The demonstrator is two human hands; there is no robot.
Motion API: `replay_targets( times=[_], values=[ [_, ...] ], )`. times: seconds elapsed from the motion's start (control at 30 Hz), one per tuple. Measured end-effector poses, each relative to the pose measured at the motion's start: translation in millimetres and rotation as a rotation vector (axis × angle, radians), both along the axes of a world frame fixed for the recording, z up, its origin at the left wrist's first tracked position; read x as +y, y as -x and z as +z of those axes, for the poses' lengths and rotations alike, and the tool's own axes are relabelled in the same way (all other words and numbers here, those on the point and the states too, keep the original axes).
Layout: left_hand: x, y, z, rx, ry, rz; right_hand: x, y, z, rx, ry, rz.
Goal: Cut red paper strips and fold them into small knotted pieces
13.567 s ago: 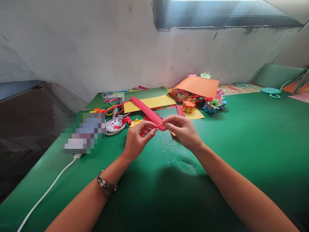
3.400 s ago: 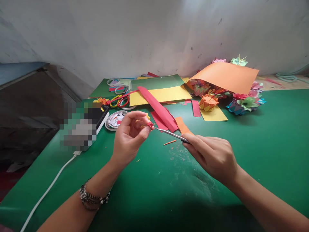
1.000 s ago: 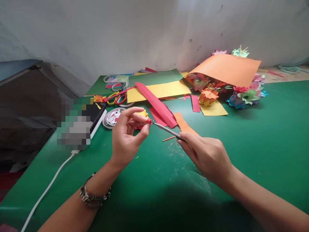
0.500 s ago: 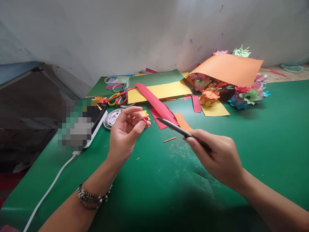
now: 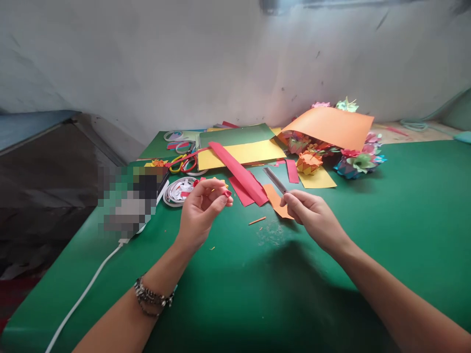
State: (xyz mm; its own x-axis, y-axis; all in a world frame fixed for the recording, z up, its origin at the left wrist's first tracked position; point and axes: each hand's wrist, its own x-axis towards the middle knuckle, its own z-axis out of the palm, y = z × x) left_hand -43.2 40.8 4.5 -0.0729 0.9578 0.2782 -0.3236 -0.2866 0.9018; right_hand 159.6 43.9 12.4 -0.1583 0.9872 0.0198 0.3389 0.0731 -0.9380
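Observation:
My left hand (image 5: 200, 211) is closed in a pinch above the green table, left of centre. Between thumb and fingers is a small paper flower (image 5: 227, 193) with a red rolled part; its yellow points show partly behind the fingers, and the rest is hidden. My right hand (image 5: 314, 215) is wrapped round a slim grey utility knife (image 5: 275, 180), its tip pointing up and to the left. The knife is apart from the flower. Beneath and beyond it lie an orange paper piece (image 5: 276, 202) and red paper strips (image 5: 239, 174).
Yellow paper (image 5: 241, 155), scissors (image 5: 177, 164) and a paper-strip coil (image 5: 180, 192) lie at the back. Folded paper flowers (image 5: 309, 163) stand at the right under an orange sheet (image 5: 333, 125). A pixelated device with a white cable (image 5: 88, 289) is at the left.
The view has tilted up slightly. My right hand has moved away from me and turned the knife so it points more upward. My left hand keeps its pinch on the paper flower.

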Motion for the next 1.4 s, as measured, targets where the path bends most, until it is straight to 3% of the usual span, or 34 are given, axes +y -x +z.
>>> replay_targets(
  times=[0.2, 0.37, 0.53, 0.73, 0.93, 1.1, 1.23, 1.3, 1.4],
  values=[
    [5, 3, -1.6, -0.063, 0.078, -0.008, 9, 1, -4.6, 0.089, 0.071, 0.077],
    [4, 1, 0.5, -0.034, 0.037, -0.127, 34, 19, 7.0, 0.016, 0.153, 0.093],
    [0, 1, 6.1, 0.004, 0.017, -0.180, 75, 74, 17.0, -0.046, 0.115, 0.413],
    [-2, 2, 12.5, 0.000, 0.033, -0.151, 100, 139, 12.1, -0.208, 0.004, 0.336],
    [-2, 4, 12.7, -0.030, 0.029, -0.169, 116, 163, 5.4, -0.397, -0.084, 0.183],
    [5, 5, 6.2, -0.048, 0.077, -0.043, 121, 148, 4.6, -0.455, -0.183, 0.068],
    [13, 8, -2.1, -0.070, 0.199, 0.145, 95, 101, 15.9, -0.452, -0.275, 0.047],
    [15, 9, -4.7, -0.089, 0.245, 0.163, 73, 71, 19.1, -0.460, -0.275, 0.142],
    [14, 5, -5.0, -0.080, 0.261, 0.151, 43, 32, 12.1, -0.556, -0.279, 0.515]
  ],
)
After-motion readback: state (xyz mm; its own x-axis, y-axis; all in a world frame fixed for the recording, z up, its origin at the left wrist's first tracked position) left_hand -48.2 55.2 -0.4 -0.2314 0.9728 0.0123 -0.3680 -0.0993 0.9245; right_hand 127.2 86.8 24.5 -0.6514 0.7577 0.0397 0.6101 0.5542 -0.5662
